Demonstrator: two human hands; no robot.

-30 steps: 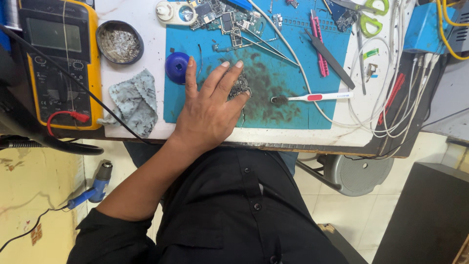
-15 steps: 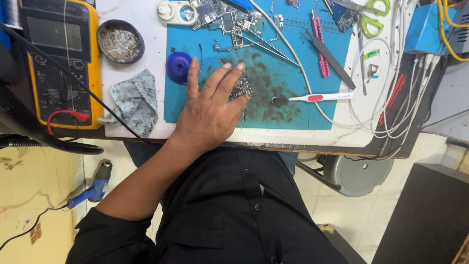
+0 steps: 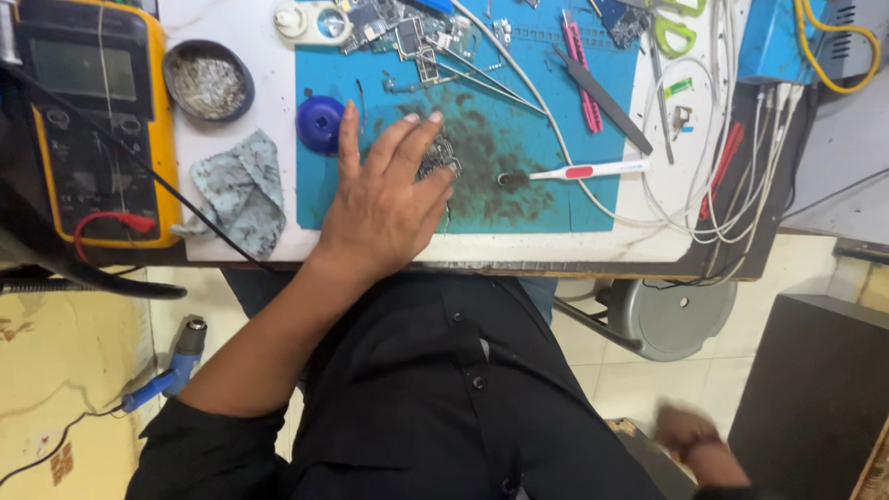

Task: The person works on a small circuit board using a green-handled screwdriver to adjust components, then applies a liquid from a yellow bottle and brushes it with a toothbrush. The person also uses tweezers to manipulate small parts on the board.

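A small circuit board (image 3: 437, 157) is pinned flat on the blue mat (image 3: 556, 199) under the fingertips of the left hand (image 3: 384, 199), which is spread open, palm down, near the table's front edge. Bare mat is left just right of the board — then a white brush (image 3: 574, 172) and black tweezers (image 3: 602, 88); a blue cap (image 3: 321, 124) sits beside the index finger. The right hand (image 3: 690, 435) is seen blurred, low beside the lap, well apart — whether open or closed cannot be told.

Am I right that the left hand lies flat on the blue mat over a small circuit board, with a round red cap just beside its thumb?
Not quite: the cap is blue, not red. The head view shows the left hand flat on the blue mat, its fingers over the small circuit board, with the round blue cap beside the thumb.
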